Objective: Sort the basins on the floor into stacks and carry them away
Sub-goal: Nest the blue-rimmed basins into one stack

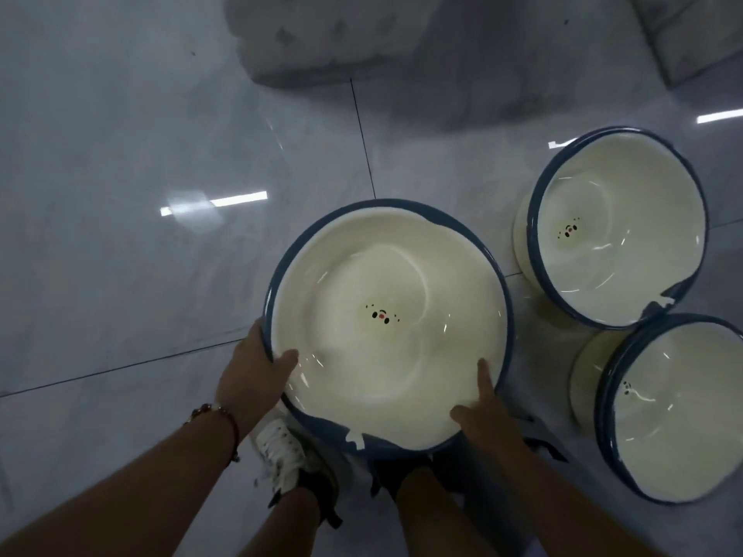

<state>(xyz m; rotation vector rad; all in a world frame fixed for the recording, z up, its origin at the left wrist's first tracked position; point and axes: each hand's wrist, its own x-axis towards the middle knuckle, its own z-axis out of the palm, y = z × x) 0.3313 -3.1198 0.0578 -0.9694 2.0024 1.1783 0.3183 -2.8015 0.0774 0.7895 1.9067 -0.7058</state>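
Three basins in view: one wide basin [388, 327] between my hands, plus two deeper basins standing on the floor [120, 154] to my right.
Wide basin, place: held in front of my legs, above my shoes, its opening facing up at me; cream inside, blue rim, a small printed face at the centre.
Left hand [253, 367]: grasping the near-left rim, thumb hooked over into the bowl, fingers hidden beneath.
Right hand [480, 410]: grasping the near-right rim, index finger laid along the inner wall, the other fingers out of sight under the edge.
Far deep basin [621, 227]: on the floor, ahead and to the right of what I hold, rim chipped on its near-right side.
Near deep basin [675, 408]: just behind the far one, rims almost touching, partly cut off by the frame edge.
Key relation: both deep basins lie off my right hand, so that hand is the nearer; the wide basin is round, with no long axis to line up.
Judgement: the wide one looks a different size from the two deep ones, so I would guess it belongs in a separate stack.
Other things: one beaded bracelet [219, 414] on my left wrist; pale bundles [321, 34] lie farther off.
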